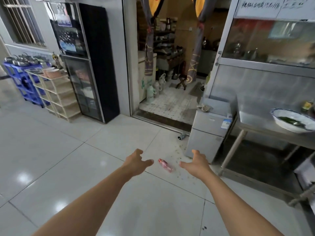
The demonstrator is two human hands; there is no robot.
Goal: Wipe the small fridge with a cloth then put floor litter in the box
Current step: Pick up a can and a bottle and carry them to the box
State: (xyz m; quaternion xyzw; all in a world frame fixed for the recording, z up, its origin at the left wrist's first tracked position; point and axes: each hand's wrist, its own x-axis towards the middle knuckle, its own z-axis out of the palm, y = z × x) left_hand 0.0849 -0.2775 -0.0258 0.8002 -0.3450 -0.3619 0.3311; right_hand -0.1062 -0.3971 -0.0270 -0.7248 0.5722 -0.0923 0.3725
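Observation:
A small silver fridge (208, 130) stands on the floor at the right, beside a doorway. On its top lies a crumpled grey cloth (204, 107). On the white floor tiles in front of the fridge lies a pink plastic bottle (166, 165), with small dark specks scattered around it. My left hand (137, 163) and my right hand (196, 163) are stretched forward on either side of the bottle, above the floor. Both have loose, spread fingers and hold nothing. No box is in view.
A steel table (255, 116) with a white bowl (293, 120) of greens stands right of the fridge. A tall black cabinet (92, 65), a cream shelf rack (58, 96) and blue crates (25, 82) line the left wall. The doorway opens into a kitchen.

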